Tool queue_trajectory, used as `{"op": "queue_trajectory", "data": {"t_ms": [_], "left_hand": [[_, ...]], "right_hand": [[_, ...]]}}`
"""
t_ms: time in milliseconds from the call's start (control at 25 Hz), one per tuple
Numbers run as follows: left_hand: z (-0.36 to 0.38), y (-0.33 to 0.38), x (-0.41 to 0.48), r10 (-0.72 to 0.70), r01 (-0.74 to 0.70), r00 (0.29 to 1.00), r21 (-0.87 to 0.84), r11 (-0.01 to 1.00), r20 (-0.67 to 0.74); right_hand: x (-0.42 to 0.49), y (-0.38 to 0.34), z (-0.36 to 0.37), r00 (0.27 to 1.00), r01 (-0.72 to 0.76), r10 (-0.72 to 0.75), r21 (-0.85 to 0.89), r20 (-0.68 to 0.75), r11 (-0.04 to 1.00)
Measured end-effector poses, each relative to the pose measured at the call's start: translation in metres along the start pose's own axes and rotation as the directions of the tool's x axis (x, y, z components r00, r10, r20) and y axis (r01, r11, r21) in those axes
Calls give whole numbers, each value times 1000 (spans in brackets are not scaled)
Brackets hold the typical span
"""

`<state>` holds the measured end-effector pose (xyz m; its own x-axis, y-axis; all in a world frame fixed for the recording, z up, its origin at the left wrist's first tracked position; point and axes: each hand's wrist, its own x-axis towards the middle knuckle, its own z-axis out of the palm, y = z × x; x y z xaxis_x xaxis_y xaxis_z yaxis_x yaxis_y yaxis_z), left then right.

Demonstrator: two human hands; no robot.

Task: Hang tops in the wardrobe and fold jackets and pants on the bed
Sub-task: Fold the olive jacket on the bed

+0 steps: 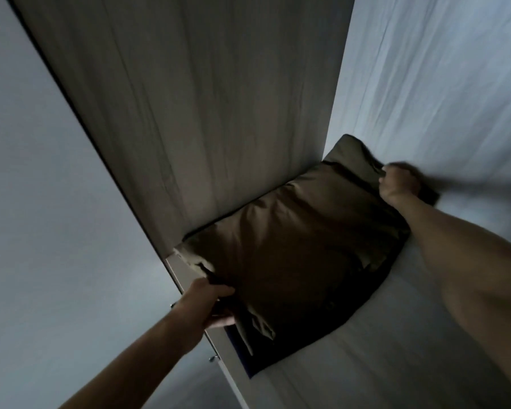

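One olive-brown folded jacket, puffy, smooth, dim-lit.

Dim, bluish light throughout. Tall wood-grain panel up the middle, dark along its left edge. Plain pale wall to the left. Pale, faintly streaked surface to the right, meeting a white shelf below. Small metal fittings beside the shelf's front edge.

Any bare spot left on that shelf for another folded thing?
The pale shelf is bare beside the folded olive jacket, below the right forearm. Crowded along the wooden panel: the jacket lies against it, left hand and right hand gripping it.
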<state>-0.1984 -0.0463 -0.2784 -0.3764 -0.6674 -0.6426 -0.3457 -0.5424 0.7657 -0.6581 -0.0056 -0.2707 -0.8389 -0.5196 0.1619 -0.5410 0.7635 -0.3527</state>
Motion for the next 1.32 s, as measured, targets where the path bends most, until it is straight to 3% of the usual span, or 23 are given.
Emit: {"op": "queue_trajectory", "data": {"t_ms": [120, 240, 400, 560, 680, 760, 880, 920, 960, 1040, 1080, 1120, 1200, 1240, 1280, 1320], "left_hand": [[0, 10, -1, 20, -18, 999, 82, 996, -28], [-1, 11, 0, 41, -24, 988, 111, 994, -151], [5, 23, 11, 92, -134, 958, -142, 981, -273], [2, 22, 29, 258, -351, 872, -165, 922, -417], [-3, 7, 37, 216, -345, 836, -178, 921, -504], [-3, 2, 36, 234, -365, 797, -134, 921, -557], [-7, -2, 38, 299, -411, 763, -73, 909, -573], [-10, -2, 41, 280, -375, 770, -51, 926, -573], [-13, -2, 46, 248, -315, 786, -22, 949, -566], [-19, -2, 54, 186, -189, 811, 52, 981, -555], [-20, 0, 54, 202, -166, 794, 115, 979, -573], [-19, 4, 53, 264, -168, 752, 212, 963, -604], [-13, 20, 49, 514, -238, 606, 479, 845, -607], [-6, 30, 47, 658, -272, 556, 637, 721, -507], [4, 36, 51, 758, -285, 548, 773, 567, -354], [12, 37, 64, 774, -268, 595, 854, 445, -217]], "right_hand": [[6, -2, -3, 996, 8, -4, 43, -89, 999], [-10, -6, 11, 990, 95, -94, -1, -109, 996], [-5, -13, 7, 997, 82, -83, -76, -7, 994], [16, -4, 2, 999, -34, 27, 246, 32, 969], [20, 3, 17, 987, -65, 26, 247, 158, 967], [23, 0, 24, 990, -32, -7, 275, 139, 961], [27, -5, 29, 990, -11, -54, 453, 129, 891], [30, -6, 31, 985, -31, -44, 423, 167, 906], [31, -9, 32, 977, -38, -22, 273, 213, 961], [25, -23, 32, 983, 33, 7, -213, 183, 976], [22, -37, 31, 992, 108, -79, -347, 98, 931], [19, -52, 31, 974, 217, -225, -375, 24, 901], [21, -80, 37, 885, 448, -466, -254, -12, 857], [24, -91, 43, 880, 474, -472, -174, 53, 863], [27, -99, 54, 902, 426, -408, -132, 143, 895], [31, -100, 69, 925, 340, -307, -126, 225, 932]]}}
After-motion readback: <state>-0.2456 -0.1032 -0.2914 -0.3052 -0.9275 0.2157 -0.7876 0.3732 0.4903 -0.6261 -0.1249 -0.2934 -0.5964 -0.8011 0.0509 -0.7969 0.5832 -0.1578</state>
